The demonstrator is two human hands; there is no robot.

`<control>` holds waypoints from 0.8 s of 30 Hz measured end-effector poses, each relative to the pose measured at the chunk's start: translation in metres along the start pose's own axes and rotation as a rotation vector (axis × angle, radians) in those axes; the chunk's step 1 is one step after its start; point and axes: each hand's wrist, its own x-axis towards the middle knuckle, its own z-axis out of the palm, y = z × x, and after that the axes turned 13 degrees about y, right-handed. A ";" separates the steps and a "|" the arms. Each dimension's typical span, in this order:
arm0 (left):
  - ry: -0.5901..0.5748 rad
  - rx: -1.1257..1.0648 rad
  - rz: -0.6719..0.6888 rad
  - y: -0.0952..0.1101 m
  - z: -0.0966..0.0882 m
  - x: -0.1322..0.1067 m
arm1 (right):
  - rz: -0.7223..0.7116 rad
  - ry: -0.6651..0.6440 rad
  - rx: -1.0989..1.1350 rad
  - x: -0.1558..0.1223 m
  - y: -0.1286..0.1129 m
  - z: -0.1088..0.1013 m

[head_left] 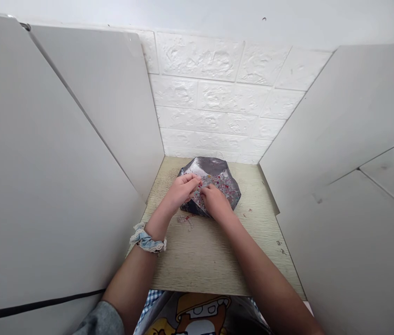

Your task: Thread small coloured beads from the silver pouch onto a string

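A dark shiny plastic bag (214, 168) lies open at the far middle of the wooden table (204, 251), with many small coloured beads (225, 184) inside it. My left hand (181, 190) rests over the bag's near left edge, fingers bent together in a pinch above the beads. My right hand (215, 201) lies on the bag's near edge just beside it, fingers curled and fingertips meeting those of the left hand. What the fingertips pinch is too small to see. A blue scrunchie (147, 240) sits on my left wrist.
White panels stand close on the left (60, 177) and right (340, 153) of the narrow table, with a white brick wall (218, 102) behind. A few loose beads (185, 219) lie on the wood near the bag, and more (281, 246) near the right edge.
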 end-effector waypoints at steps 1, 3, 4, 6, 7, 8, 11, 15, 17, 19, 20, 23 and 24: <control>0.004 0.011 0.002 0.000 0.000 0.000 | -0.006 -0.003 -0.001 0.000 0.000 0.000; 0.013 0.034 0.004 0.000 0.000 0.001 | -0.018 -0.008 -0.008 0.000 0.000 -0.001; 0.015 0.043 0.004 0.000 0.001 0.001 | -0.024 -0.011 -0.013 0.000 0.000 -0.001; 0.022 0.060 0.004 0.001 0.002 0.000 | -0.033 -0.016 -0.022 0.000 -0.001 -0.001; 0.026 0.067 0.005 0.002 0.003 0.000 | -0.036 -0.018 -0.025 0.000 -0.002 -0.001; 0.029 0.071 0.005 0.003 0.004 0.000 | -0.039 -0.019 -0.026 -0.001 -0.002 -0.001; 0.034 0.078 0.004 0.004 0.006 -0.001 | -0.044 -0.014 -0.027 -0.001 -0.003 0.000; 0.038 0.102 0.015 0.005 0.006 -0.002 | -0.052 -0.027 -0.016 0.000 -0.004 0.001; 0.038 0.110 0.025 0.004 0.006 -0.001 | -0.055 -0.031 -0.008 0.000 -0.004 0.001; 0.038 0.112 0.031 0.004 0.006 -0.001 | -0.062 -0.021 0.007 0.000 -0.004 0.001; 0.037 0.112 0.030 0.004 0.006 -0.001 | -0.068 -0.016 0.019 0.000 -0.004 0.001; 0.034 0.110 0.021 0.004 0.007 -0.001 | -0.097 -0.011 0.078 -0.001 -0.005 0.000; 0.034 0.110 0.019 0.004 0.007 -0.002 | -0.101 -0.016 0.099 -0.001 -0.006 -0.001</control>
